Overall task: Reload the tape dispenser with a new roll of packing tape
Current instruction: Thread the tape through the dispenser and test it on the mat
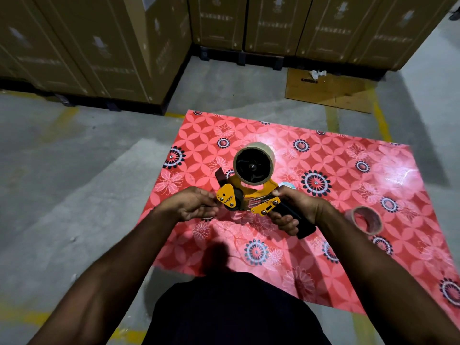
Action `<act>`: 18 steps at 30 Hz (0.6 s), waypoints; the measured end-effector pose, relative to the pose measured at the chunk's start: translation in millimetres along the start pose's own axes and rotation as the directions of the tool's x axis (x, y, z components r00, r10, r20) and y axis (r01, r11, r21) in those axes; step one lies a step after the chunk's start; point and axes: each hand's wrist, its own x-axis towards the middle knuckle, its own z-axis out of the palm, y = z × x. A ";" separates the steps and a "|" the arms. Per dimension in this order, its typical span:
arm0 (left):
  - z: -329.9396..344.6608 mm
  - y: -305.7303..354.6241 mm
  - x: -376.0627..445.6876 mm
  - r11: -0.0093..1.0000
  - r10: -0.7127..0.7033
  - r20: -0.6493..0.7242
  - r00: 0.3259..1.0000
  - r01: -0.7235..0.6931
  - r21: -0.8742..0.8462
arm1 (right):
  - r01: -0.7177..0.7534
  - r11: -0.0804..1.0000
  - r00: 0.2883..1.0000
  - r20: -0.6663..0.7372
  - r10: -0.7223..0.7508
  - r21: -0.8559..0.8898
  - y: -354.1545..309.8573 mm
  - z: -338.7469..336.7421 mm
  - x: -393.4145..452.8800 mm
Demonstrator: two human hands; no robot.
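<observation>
We look down at our two bare arms reaching over a red flowered mat [323, 220] spread on a grey concrete floor [74, 183]. Between our hands, held just above the mat near the centre of the view, is a yellow tape dispenser [249, 197]. Our right hand [296, 210] is wrapped firmly around its black handle [296, 220], which points toward five o'clock. Our left hand [196, 205] is curled narrow at the dispenser's nine o'clock side, fingertips pinched close to the yellow guard plate and black roller; we cannot tell whether they hold a loose end of tape.

A roll of tape [254, 165] already sits on the dispenser's hub at twelve o'clock, its black wheel showing through the middle. That suggests the mounting step is done. What likely remains is threading the tape end past the roller and out to the cutting blade, which we cannot confirm as finished.

At three o'clock on the mat lies a bare cardboard ring [366, 219], probably the spent core. A small pale object peeks out just beyond our right hand; it is too hidden to name. Stacked brown cartons [99, 46] on dark pallets line the far edge.
</observation>
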 end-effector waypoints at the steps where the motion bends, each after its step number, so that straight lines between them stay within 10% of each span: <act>1: -2.0 1.4 1.3 1.000 0.012 -0.001 1.000 -0.012 0.012 | -0.002 1.000 1.000 -0.011 0.002 -0.011 0.0 0.5 0.2; 18: -49.0 10.3 14.6 0.974 0.137 -0.110 0.984 -0.114 0.197 | -0.060 0.988 0.984 -0.174 0.035 -0.144 -7.4 -10.6 -8.8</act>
